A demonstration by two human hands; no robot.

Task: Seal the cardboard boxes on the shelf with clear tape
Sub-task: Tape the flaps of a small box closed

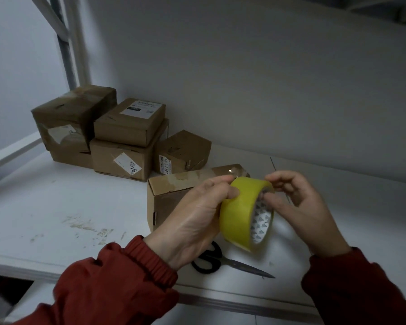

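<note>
The left hand gripped the roll of tape, its fingers curled over the yellowish outer band, and held it above the front edge of the shelf. The right hand pinched at the roll's upper rim with curled thumb and forefinger. Just behind the roll a long cardboard box lay on the shelf. Black-handled scissors lay near the front edge beneath the hands. A stack of boxes stood in the back left corner.

Yellow tape roll with grey-triangle-patterned white core, brown boxes, black-handled scissors, red sleeves
</note>
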